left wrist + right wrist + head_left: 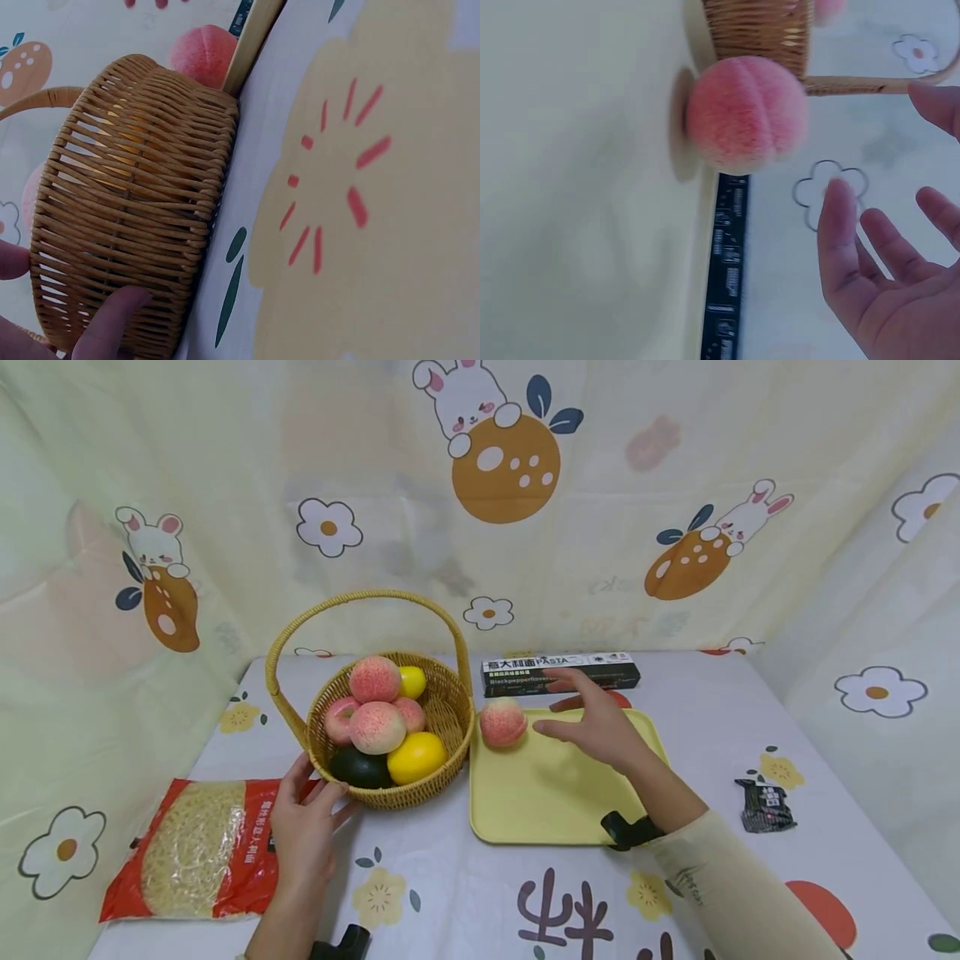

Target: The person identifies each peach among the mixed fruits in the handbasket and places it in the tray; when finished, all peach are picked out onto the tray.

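Observation:
A wicker basket (423, 793) with a tall handle holds several pink peaches (377, 727), yellow lemons (417, 758) and a dark green avocado-like fruit (360, 767). My left hand (306, 827) holds its front left side; the left wrist view shows the thumb (112, 319) against the weave. One peach (502, 723) sits at the back left corner of a pale yellow tray (555, 793), close to the basket. Above the tray, my right hand (596, 727) is just right of that peach, fingers spread and apart from it. The right wrist view shows nothing in the hand (900, 300).
Behind the tray lies a black and white pasta box (562, 675). A red bag of pasta (195, 847) rests at the left, partly behind my left hand. Toward the right edge is a small black packet (765, 807). A printed curtain (570, 552) hangs behind the table.

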The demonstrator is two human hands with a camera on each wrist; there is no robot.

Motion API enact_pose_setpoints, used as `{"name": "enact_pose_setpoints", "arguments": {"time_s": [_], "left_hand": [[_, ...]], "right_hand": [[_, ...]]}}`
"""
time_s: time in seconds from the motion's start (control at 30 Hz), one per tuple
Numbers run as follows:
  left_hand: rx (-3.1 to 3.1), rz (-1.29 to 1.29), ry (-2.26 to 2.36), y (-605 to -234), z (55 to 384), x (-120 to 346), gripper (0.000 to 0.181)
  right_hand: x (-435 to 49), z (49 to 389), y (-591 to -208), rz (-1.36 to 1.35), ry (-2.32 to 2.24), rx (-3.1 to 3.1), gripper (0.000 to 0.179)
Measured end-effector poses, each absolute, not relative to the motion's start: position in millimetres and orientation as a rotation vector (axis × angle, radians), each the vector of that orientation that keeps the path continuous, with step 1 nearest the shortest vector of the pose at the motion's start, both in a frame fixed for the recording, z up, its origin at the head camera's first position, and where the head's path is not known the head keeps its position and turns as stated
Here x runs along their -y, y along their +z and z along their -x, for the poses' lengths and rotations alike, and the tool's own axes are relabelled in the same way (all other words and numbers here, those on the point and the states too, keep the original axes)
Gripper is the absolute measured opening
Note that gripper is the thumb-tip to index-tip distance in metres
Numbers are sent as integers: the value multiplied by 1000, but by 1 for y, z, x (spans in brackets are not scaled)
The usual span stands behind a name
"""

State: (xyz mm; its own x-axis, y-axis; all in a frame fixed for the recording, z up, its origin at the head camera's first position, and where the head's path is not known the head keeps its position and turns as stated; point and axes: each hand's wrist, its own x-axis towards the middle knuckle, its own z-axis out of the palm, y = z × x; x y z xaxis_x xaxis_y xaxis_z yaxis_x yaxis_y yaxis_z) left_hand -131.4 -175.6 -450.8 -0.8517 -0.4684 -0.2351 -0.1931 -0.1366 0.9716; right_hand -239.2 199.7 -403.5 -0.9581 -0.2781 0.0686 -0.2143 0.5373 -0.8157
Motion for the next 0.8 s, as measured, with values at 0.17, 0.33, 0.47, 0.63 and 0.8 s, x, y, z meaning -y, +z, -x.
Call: {"name": "enact_pose_setpoints", "arguments": {"time_s": [0.17,0.33,0.47,0.63,0.8], "left_hand": [[1921,-745,-2120,-452,132,176,75],[1922,-745,-2114,-454,131,177,75],[1920,-738,-2122,-455,131,179,75],[1915,-741,-2135,-456,131,179,75],[1912,-741,-2136,-456,131,179,75]], "right_hand": [[-212,216,-395,403,-1427,-2743,75],[-219,192,-390,294,-1446,-2777,67],[-225,181,-388,226,-1500,-2795,55],[-231,170,-389,188,-1550,-2818,43],[-233,159,-393,182,-1637,-2815,39]]}}
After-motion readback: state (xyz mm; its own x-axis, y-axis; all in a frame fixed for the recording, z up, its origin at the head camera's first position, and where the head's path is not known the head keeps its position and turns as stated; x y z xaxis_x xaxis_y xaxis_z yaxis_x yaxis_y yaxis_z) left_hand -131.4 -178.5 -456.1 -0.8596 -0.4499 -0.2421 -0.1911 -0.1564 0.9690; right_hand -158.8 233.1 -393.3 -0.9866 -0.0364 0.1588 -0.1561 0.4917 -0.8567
